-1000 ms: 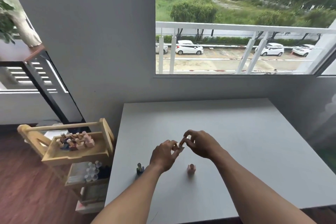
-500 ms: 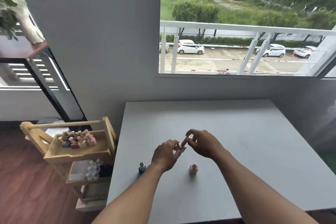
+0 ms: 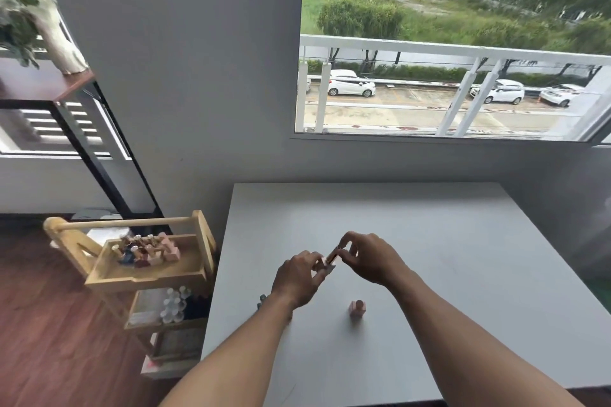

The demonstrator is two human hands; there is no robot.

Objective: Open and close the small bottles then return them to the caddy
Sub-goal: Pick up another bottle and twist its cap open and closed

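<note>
Above the middle of the grey table [image 3: 429,241], both hands meet on one small bottle [image 3: 330,258]. My left hand [image 3: 297,277] grips its body from below. The fingertips of my right hand [image 3: 367,258] pinch its cap. A pink bottle [image 3: 357,308] stands upright on the table just below the hands. A dark bottle [image 3: 262,300] stands behind my left wrist, mostly hidden. The wooden caddy [image 3: 145,274] sits left of the table with several small bottles [image 3: 145,249] in its top tray.
The caddy's lower shelf holds several pale bottles [image 3: 173,306]. A dark shelf [image 3: 49,89] with a plant stands at the far left above the wooden floor. A wall and a window lie behind the table.
Both hands stay together on the small bottle with only slight finger shifts. The camera view has drifted a little.
</note>
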